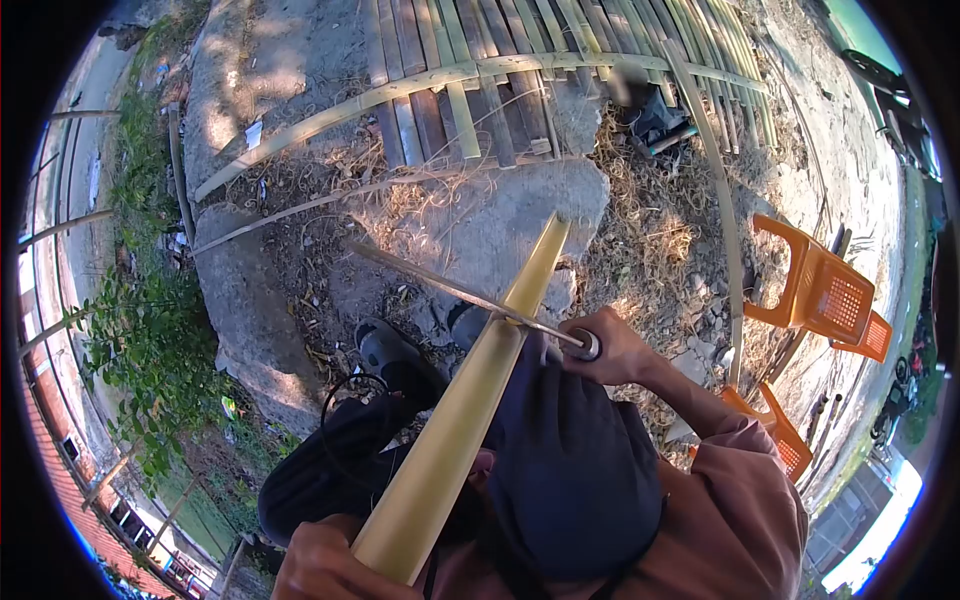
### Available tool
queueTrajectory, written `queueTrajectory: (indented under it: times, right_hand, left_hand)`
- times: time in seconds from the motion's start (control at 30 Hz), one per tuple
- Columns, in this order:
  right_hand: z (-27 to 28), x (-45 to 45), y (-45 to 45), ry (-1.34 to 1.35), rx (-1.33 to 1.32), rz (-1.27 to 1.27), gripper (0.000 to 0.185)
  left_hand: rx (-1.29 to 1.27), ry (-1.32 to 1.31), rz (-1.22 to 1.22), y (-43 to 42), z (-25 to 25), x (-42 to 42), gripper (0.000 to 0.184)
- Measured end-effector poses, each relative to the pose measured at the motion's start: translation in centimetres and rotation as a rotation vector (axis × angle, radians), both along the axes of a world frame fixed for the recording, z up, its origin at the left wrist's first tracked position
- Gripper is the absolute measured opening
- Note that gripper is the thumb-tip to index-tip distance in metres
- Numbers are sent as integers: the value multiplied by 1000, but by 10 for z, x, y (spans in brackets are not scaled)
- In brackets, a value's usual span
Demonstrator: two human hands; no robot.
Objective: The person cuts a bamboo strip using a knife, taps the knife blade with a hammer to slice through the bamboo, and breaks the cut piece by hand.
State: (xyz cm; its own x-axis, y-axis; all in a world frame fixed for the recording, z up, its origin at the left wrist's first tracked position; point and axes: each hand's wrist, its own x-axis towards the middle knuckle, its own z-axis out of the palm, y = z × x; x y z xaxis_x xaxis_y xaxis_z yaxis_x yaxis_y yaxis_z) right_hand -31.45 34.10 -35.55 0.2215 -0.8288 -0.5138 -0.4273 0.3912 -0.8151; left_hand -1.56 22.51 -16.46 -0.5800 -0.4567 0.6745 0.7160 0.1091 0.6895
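A long split piece of yellow-green bamboo (450, 430) slants from the bottom of the view up and to the right, across my lap. My left hand (335, 565) is closed around its near end. My right hand (610, 345) grips the round-ended handle of a long knife (440, 285). The knife's narrow blade lies across the bamboo near a node, pointing left. The far end of the bamboo is over a concrete slab (540, 190). My boots (390, 350) rest on the ground beneath the blade.
Bamboo slats (435, 110) lie side by side ahead, crossed by a long curved strip (350, 105). Shavings (650, 230) litter the ground. Orange plastic chairs (835, 290) stand at the right. A leafy bush (150, 360) grows on the left beside concrete blocks (255, 290).
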Motion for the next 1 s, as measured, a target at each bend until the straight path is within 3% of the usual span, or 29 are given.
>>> queueTrajectory:
  times: [0.13,0.23,0.47,0.5,0.57,0.63,0.73,0.87,1.0]
  right_hand:
    - [7,4,-3,128,133,-69,24]
    - [13,3,2,77,-11,-31,24]
    - [-12,6,0,76,95,-82,41]
    - [-15,8,3,78,93,-83,41]
    - [-23,12,12,101,-98,-172,19]
    - [-8,9,4,46,-147,-153,20]
    - [-8,10,1,-28,-135,-117,21]
    - [-25,15,3,3,-47,-210,23]
    - [-18,11,3,96,-129,-179,26]
  left_hand:
    - [32,42,116,12,-1,-3,20]
    - [4,74,22,7,1,-11,20]
    - [-30,34,-102,-2,1,-6,23]
    - [-15,28,-108,-2,1,-6,25]
    - [-19,35,-117,-3,2,-7,25]
    - [-20,36,-119,-1,0,-10,26]
    - [31,89,65,9,-1,-10,24]
    - [9,65,10,3,0,-8,23]
    - [-56,33,-125,-6,0,-6,25]
